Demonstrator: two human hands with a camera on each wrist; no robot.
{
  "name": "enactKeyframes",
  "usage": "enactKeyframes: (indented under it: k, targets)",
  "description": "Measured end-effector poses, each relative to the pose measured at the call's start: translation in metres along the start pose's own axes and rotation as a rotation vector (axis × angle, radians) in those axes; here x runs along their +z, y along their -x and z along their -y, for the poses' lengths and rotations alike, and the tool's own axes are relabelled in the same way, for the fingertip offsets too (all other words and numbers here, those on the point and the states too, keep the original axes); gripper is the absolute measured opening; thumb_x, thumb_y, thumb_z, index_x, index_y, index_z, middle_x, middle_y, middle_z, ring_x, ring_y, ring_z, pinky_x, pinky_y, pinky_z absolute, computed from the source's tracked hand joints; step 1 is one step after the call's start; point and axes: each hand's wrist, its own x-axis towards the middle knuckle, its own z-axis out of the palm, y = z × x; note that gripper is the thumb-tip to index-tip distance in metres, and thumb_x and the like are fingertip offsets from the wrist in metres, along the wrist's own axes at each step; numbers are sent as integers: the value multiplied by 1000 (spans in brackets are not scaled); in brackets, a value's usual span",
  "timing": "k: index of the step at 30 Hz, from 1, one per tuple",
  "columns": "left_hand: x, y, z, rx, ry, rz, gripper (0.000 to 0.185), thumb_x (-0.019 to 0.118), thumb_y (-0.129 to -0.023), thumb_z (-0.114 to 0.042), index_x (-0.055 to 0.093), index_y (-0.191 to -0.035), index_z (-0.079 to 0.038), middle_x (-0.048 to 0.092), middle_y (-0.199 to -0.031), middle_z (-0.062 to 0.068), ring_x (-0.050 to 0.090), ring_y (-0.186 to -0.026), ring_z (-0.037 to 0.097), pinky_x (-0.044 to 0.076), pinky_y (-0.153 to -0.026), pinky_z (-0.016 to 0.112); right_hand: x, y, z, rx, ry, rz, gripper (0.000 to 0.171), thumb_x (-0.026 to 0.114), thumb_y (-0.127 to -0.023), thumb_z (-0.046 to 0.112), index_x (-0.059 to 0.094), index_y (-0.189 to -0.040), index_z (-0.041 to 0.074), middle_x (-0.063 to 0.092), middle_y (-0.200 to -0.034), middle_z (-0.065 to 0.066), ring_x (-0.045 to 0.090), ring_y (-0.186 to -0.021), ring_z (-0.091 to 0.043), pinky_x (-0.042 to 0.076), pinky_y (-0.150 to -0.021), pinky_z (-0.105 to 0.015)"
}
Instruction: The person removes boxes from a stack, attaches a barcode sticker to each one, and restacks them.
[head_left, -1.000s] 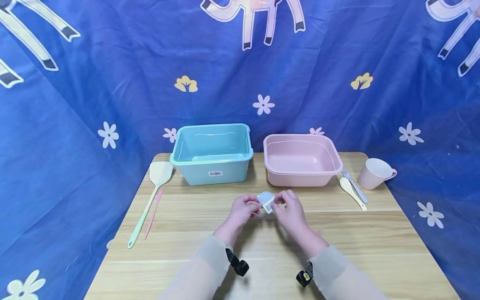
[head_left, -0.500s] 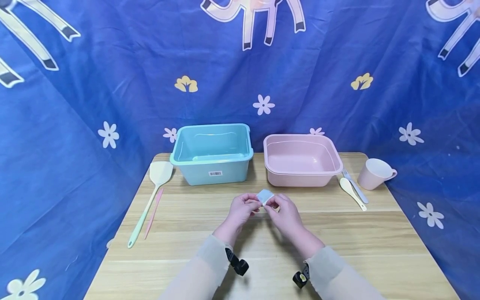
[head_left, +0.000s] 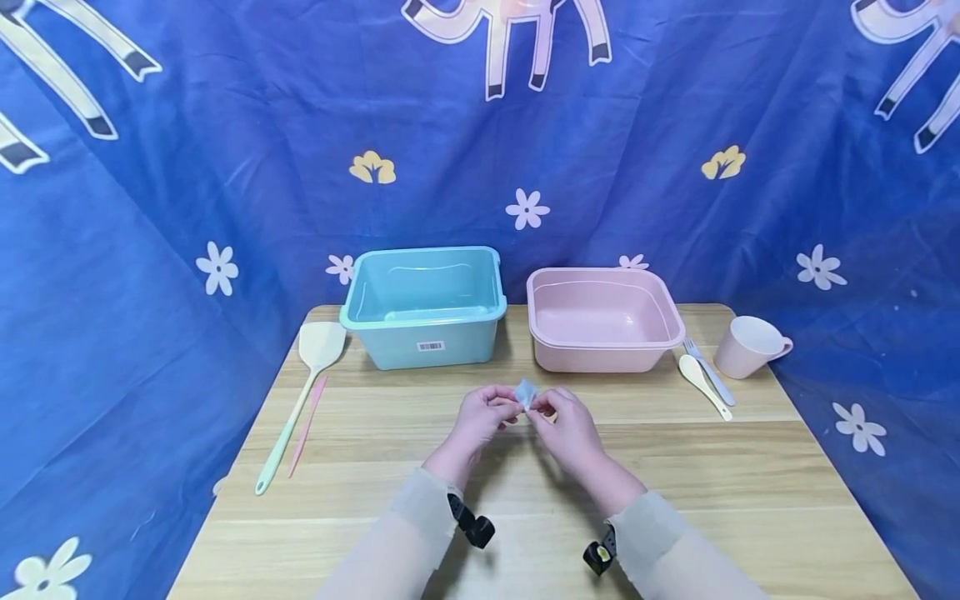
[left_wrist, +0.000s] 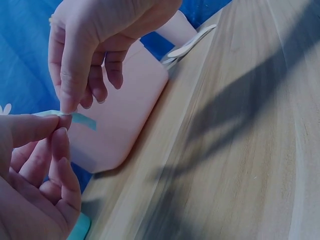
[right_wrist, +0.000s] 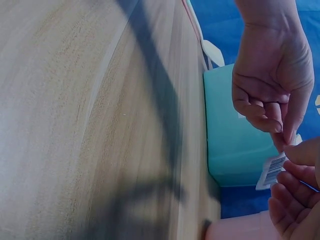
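Head view first: we see a blue curtain (head_left: 637, 179) with flowers and animal legs hanging behind and along both sides of a wood-grain table (head_left: 375, 450). On the left, a spatula (head_left: 319, 353) lies near the table's edge, a thin pink stick (head_left: 308, 427) just beside its handle. Next stands a blue tub (head_left: 397, 353) at the back. Nearer us, the left hand (head_left: 478, 421) pinches a small label (head_left: 524, 393), its fingers together; the right hand (head_left: 568, 425) pinches it too. We find the label off the table, before the gap between the tubs. A pink tub (head_left: 600, 360) follows, then a spoon (head_left: 703, 386), a fork (head_left: 710, 372) and a mug (head_left: 742, 350) close to the right edge. Bare wood runs between stick and left arm, and from right arm to right edge.
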Motion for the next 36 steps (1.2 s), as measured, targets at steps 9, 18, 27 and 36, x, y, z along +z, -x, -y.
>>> enactKeyframes:
  k: [9, 18, 27, 36]
  targets:
    - [0, 0, 0, 0, -2, 3, 11, 70, -82, 4, 65, -91, 3, 70, -76, 1, 63, -65, 12, 44, -62, 27, 3, 0, -1, -13, -4, 3, 8, 77, -85, 10, 69, -85, 13, 59, -85, 7, 57, -82, -12, 50, -70, -31]
    - [0, -1, 3, 2, 1, 14, 10, 71, -83, 4, 65, -88, -2, 70, -79, 3, 66, -70, 19, 44, -61, 27, 2, 2, -1, -39, -14, 1, 6, 76, -84, 7, 71, -86, 8, 59, -84, 7, 58, -79, -11, 51, -69, -29]
    - [2, 13, -17, 15, -3, 40, 9, 66, -83, 10, 63, -87, 3, 71, -80, 13, 67, -70, 23, 43, -59, 24, 3, 3, -2, -58, -29, -2, 6, 74, -83, 3, 72, -85, 7, 59, -83, 6, 58, -78, -12, 53, -69, -36]
    - [5, 25, -30, 57, -44, 29, 5, 67, -83, 9, 64, -87, 7, 70, -85, 23, 68, -78, 37, 46, -62, 27, 4, 4, -2, -133, 17, -27, 4, 74, -84, 6, 71, -84, 6, 59, -81, 6, 59, -78, -12, 53, -69, -34]
